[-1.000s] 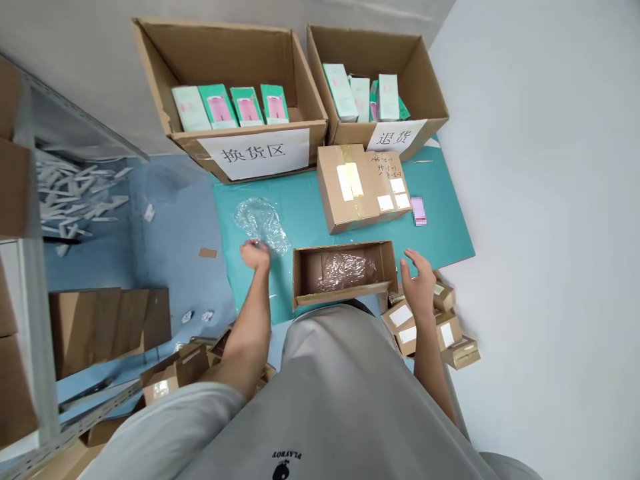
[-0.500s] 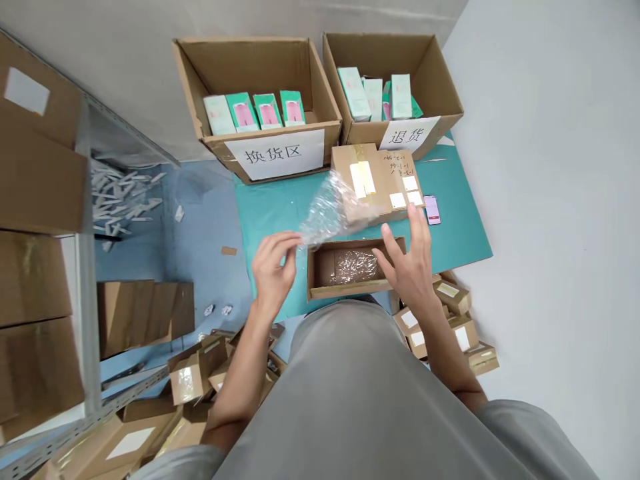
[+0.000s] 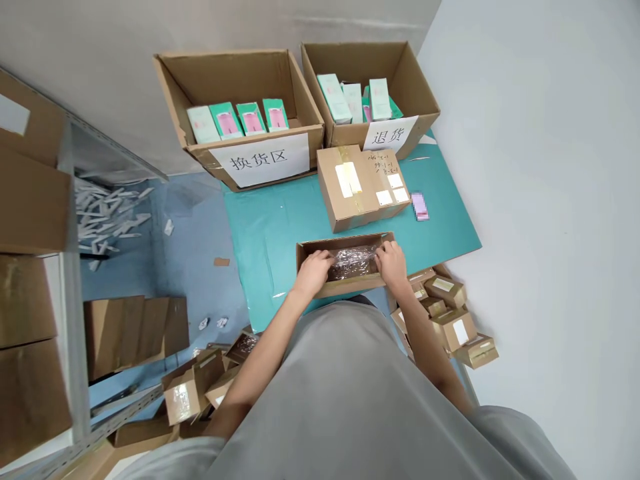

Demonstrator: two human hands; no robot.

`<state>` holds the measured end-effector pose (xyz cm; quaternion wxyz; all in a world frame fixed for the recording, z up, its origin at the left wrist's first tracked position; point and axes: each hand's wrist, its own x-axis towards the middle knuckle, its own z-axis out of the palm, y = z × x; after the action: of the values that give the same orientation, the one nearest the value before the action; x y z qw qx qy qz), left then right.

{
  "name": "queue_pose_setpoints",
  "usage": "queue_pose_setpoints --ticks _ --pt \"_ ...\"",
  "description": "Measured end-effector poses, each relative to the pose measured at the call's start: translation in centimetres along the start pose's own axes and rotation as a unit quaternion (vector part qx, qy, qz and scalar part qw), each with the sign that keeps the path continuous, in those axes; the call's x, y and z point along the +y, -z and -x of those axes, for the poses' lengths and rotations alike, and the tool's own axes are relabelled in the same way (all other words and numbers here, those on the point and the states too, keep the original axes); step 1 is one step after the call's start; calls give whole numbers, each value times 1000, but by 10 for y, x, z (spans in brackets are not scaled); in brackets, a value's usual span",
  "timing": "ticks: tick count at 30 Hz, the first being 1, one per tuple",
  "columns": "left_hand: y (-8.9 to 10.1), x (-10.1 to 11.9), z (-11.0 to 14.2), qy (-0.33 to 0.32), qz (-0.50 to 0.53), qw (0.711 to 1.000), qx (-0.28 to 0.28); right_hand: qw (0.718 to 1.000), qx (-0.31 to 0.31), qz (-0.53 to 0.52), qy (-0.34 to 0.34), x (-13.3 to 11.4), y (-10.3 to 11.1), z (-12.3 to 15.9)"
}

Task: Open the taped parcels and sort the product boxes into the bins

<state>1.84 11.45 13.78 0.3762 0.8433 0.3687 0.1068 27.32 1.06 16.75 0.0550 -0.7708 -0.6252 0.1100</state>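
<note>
An open, narrow cardboard box (image 3: 345,287) lies on the near side of the green table, right in front of me. Crinkled clear plastic wrap (image 3: 353,261) fills part of its inside. My left hand (image 3: 314,272) reaches over the left part of the box, fingers closed on the left edge of the wrap. At the other end, my right hand (image 3: 393,264) pinches the wrap's right edge. What lies beneath the plastic is hard to make out.
Behind stands a closed carton (image 3: 363,187) beside a phone (image 3: 420,207). Two large open boxes, a left one (image 3: 175,100) and a right one (image 3: 420,87), hold small green and white packages. Cartons lie piled at the table's right (image 3: 453,323) and lower left (image 3: 187,390); shelving (image 3: 75,300) stands left.
My left hand has let go of a loose sheet of clear film and moved right, down into the box. My right hand has lowered and closed on the wrap.
</note>
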Motion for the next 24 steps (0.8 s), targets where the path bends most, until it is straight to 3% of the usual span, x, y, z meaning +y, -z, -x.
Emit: queue_pose_setpoints --ticks 3,6,9,12,16,19,22,24 --pt "-6 -1 -12 48 -45 996 -64 999 -22 -25 -4 -3 -6 -14" --pt "-2 2 -7 49 -46 997 -40 999 -20 -36 6 -1 1 -12" --pt "7 8 15 25 -2 999 40 999 12 -44 19 13 13 7" --pt "17 15 46 14 37 988 148 992 94 -80 -15 37 23 33" --pt "17 5 79 108 98 938 314 965 152 -157 -143 74 20 61" --pt "1 -21 89 235 211 889 330 934 100 -265 -217 97 2 72" --pt "-23 -45 88 338 351 827 281 886 0 -388 -253 114 -23 73" --pt "-38 -51 85 365 403 798 259 846 -60 -456 -268 121 -39 67"
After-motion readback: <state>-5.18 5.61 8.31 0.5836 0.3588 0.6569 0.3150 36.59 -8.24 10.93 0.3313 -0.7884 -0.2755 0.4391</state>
